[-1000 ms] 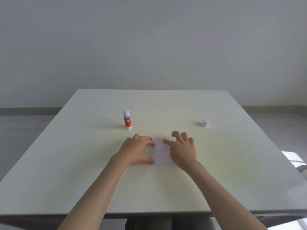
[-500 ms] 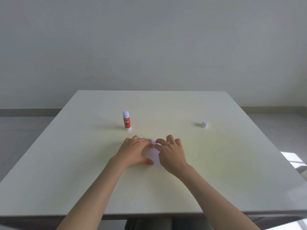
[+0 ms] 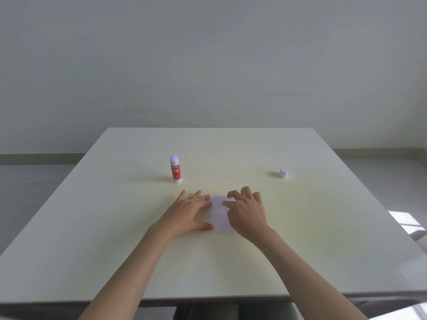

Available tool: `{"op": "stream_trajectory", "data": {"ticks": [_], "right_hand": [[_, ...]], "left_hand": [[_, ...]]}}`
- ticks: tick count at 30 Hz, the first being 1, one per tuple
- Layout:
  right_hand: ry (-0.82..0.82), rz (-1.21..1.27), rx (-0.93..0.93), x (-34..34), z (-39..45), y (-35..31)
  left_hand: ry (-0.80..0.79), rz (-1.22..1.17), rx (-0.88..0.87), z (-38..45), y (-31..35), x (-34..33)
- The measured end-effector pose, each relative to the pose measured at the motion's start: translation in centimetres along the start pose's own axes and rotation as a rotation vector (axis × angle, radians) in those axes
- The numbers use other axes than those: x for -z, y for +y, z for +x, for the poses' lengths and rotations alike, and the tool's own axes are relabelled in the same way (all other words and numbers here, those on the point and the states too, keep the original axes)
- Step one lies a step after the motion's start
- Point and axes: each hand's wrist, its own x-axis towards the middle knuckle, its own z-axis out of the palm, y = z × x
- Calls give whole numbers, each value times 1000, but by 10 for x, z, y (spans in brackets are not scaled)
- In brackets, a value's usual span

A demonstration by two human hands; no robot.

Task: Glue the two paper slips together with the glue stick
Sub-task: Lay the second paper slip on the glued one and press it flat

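Both of my hands are flat on the pale surface [image 3: 323, 227], pressing on the white paper slips [image 3: 218, 214] that lie between them near the middle of the surface. I see only one white rectangle, so I cannot tell whether two slips are stacked there or just one shows. My left hand [image 3: 187, 212] lies spread, palm down, on the left edge of the paper, its fingers [image 3: 204, 199] fanned out and its thumb along the paper's near left corner; it grips nothing. My right hand [image 3: 247, 212] covers the right edge, its fingers [image 3: 231, 194] curled with the tips pushing down on the far right corner; it too grips nothing, only presses.

The glue stick [image 3: 175, 169] stands upright beyond my left hand, apart from it, red body with a white top end. Its small white cap [image 3: 284, 173] sits alone well off to the right, beyond my right hand and apart from everything else.
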Motion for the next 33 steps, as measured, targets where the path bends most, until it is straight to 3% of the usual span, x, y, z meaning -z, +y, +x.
{"op": "stream_trajectory", "data": {"ticks": [5, 15, 22, 33], "right_hand": [[-1, -17, -33, 5, -8, 13], [129, 68, 189, 7, -18, -17], [-2, 71, 34, 1, -5, 11], [62, 6, -41, 11, -36, -2]], "left_hand": [[8, 20, -13, 0, -1, 0], [71, 4, -11, -3, -4, -4], [74, 54, 5, -1, -8, -6], [89, 77, 30, -2, -8, -6]]}}
